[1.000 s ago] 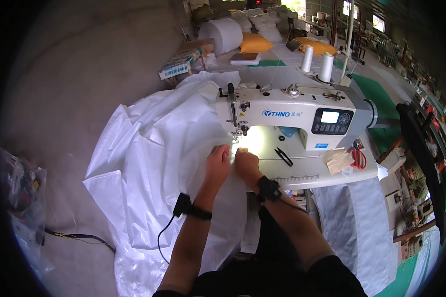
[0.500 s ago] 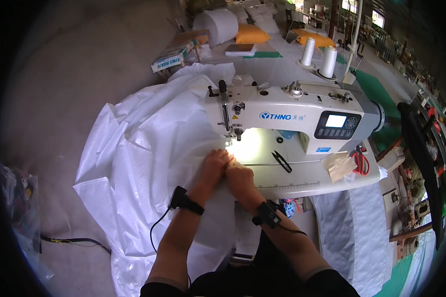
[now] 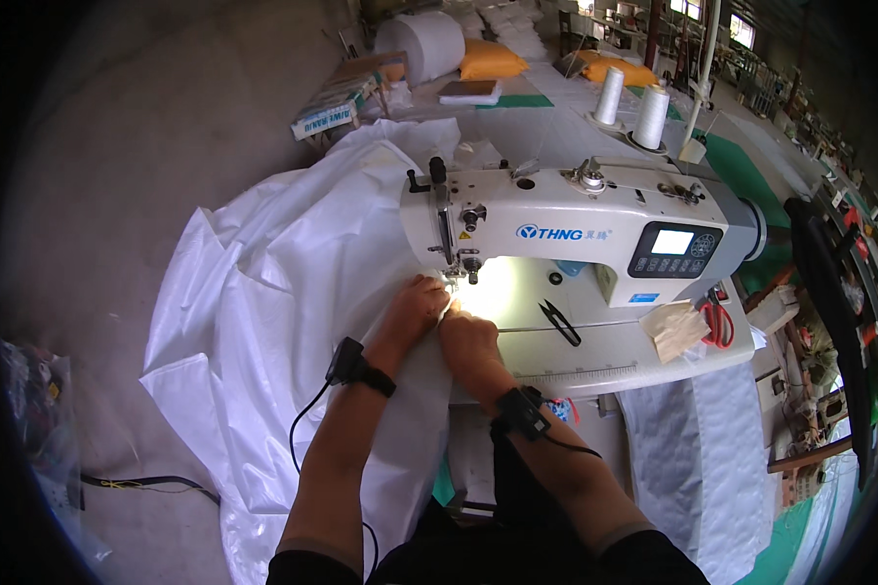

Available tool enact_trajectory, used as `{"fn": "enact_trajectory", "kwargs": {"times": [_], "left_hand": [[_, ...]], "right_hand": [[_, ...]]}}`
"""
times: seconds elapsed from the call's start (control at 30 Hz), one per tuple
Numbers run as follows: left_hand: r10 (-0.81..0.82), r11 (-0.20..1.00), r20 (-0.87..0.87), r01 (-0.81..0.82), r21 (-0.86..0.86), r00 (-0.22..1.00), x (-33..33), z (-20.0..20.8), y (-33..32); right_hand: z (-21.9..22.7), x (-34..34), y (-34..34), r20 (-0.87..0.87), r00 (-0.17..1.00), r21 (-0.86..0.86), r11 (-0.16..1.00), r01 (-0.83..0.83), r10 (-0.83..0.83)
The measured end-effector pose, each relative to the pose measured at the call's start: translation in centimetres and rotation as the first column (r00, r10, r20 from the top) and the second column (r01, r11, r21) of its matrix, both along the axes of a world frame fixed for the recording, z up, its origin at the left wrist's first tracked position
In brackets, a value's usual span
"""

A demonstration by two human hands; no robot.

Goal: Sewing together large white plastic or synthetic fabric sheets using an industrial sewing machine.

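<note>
A large, glossy white plastic-like sheet drapes in folds left of the white sewing machine. Its right edge runs up to the brightly lit presser foot. Just left of the foot, my left hand has its fingers bent down on the sheet. My right hand is closed on the sheet's edge close beside it, nearer to me. The fingertips of both hands nearly meet, and the pinched part of the sheet is mostly hidden under them. Black thread snips lie on the machine bed right of my hands.
Red-handled scissors and a brown paper piece lie at the bed's right end. Two white thread cones stand behind the machine. A quilted white cloth hangs below the bed. A long carton sits at the back left.
My left hand has slid a little farther away, toward the presser foot. My right hand has shifted slightly left, and the sheet's near edge has drawn left. The view has turned slightly.
</note>
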State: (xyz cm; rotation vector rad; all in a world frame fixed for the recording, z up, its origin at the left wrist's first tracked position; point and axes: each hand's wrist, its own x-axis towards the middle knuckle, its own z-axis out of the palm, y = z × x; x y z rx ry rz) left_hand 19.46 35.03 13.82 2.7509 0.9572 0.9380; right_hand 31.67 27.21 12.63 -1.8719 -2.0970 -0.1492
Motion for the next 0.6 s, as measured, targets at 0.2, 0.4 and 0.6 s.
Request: {"fn": "enact_trajectory", "kwargs": {"times": [0.2,0.4,0.6], "left_hand": [[0.186,0.983,-0.096,-0.184,0.027,0.978,1.0,-1.6,-2.8],[0.299,0.951,-0.125,-0.285,0.116,0.946,0.0,-0.8,-4.2],[0.221,0.974,-0.133,-0.224,-0.008,0.966,-0.1,-0.1,-3.1]], "right_hand": [[0.0,1.5,0.5,-0.047,0.999,0.094,0.996,0.006,-0.002],[1.0,2.5,-0.1,-0.097,0.994,0.067,0.997,-0.034,0.040],[3.9,10.4,-5.8,0.010,0.986,0.214,0.964,0.160,-0.166]]}}
